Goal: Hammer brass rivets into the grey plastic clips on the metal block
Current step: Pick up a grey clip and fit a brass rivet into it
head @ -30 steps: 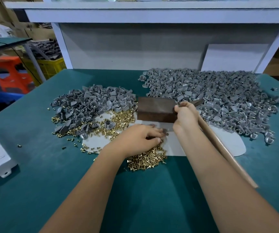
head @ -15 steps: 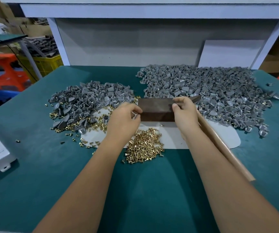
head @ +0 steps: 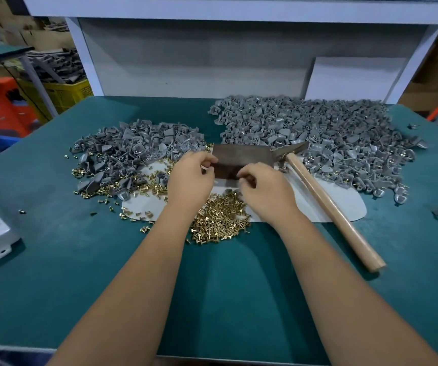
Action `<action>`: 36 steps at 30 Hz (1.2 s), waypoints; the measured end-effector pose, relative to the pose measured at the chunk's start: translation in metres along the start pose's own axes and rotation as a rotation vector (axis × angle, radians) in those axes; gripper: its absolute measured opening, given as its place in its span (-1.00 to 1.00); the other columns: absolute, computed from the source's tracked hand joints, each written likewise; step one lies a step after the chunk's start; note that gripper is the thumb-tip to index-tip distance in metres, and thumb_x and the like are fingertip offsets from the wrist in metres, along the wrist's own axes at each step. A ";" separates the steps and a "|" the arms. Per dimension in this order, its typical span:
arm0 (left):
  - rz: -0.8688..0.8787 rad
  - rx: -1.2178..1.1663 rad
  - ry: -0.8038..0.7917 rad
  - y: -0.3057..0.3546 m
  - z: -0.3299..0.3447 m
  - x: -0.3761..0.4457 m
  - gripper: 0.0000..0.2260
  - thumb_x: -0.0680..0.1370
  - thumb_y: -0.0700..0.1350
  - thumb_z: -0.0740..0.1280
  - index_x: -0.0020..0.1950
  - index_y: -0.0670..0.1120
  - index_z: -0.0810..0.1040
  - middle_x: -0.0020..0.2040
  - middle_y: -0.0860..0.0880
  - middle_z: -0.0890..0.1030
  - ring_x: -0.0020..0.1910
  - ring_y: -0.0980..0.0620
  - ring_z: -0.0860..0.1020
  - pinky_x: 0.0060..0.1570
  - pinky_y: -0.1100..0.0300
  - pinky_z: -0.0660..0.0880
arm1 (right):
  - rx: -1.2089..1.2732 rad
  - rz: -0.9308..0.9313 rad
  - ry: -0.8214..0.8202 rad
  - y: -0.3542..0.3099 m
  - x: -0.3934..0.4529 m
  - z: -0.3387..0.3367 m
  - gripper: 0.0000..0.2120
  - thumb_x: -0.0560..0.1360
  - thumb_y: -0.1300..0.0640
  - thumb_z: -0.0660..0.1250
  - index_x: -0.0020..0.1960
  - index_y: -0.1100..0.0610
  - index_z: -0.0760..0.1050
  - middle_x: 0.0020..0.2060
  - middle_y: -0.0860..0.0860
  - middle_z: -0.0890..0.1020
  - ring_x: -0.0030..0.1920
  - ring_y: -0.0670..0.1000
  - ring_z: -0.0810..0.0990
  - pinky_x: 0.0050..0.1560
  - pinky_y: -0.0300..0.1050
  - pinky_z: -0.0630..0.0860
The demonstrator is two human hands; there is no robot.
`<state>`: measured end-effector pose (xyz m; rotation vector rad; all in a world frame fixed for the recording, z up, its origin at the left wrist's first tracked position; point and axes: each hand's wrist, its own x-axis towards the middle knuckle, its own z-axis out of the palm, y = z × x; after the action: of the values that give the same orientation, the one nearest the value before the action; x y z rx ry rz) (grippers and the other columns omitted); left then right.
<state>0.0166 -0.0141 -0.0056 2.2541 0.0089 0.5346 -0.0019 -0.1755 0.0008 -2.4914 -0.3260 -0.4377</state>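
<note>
Since half a second ago the right hand [head: 264, 192] has let go of the hammer [head: 326, 199], which now lies on the green table [head: 54, 260] with its head against the metal block [head: 241, 161], and has come down to the block's near edge. Its fingers are curled, pinching something too small to identify, probably a rivet. The left hand [head: 190, 180] stays at the block's left end, thumb and fingers curled around a small grey piece, apparently a clip.

The block sits mid-table between two heaps of grey plastic clips [head: 326, 133], with the brass rivets [head: 219, 220] piled just in front. I judge the block heavy and stiff enough to serve as an anvil; clips are light and springy, best pinched by their flat sides; rivets are tiny and slippery, so take them by the shank, head up
</note>
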 end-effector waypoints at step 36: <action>0.165 -0.135 -0.037 0.011 -0.008 -0.017 -0.91 0.52 -0.22 0.40 -0.07 -0.07 0.69 -0.20 0.07 0.67 -0.20 0.13 0.62 -0.13 0.11 0.60 | 0.605 0.192 0.108 -0.031 0.001 0.011 -0.95 0.52 0.15 0.33 -0.06 0.04 0.57 -0.24 -0.08 0.62 -0.14 -0.05 0.61 -0.03 0.08 0.57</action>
<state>-0.0036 -0.0187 0.0009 2.1427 -0.2276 0.5638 -0.0090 -0.1440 0.0083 -1.8797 -0.1433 -0.3312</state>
